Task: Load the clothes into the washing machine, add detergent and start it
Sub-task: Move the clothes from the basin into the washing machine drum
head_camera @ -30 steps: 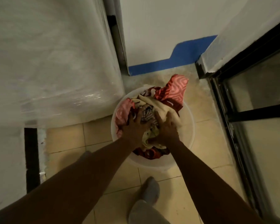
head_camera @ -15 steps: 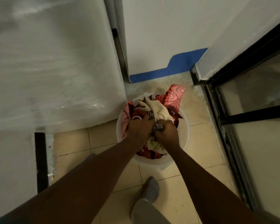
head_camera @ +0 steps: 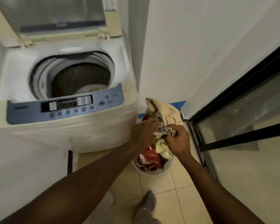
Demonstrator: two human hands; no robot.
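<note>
A white top-loading washing machine stands at the left with its lid raised and its drum open. My left hand and my right hand both grip a bundle of clothes, a cream towel with patterned pieces, lifted above a white basin on the floor. Red and white clothes still lie in the basin. The bundle hangs to the right of the machine, below its blue control panel.
A white wall with a blue skirting strip is behind the basin. A black-framed glass door closes the right side. My grey-socked foot stands on the beige tiled floor.
Both hands closed on clothes in the basin and lifted a bundle up. My view has tilted up, so the machine's open top now shows.
</note>
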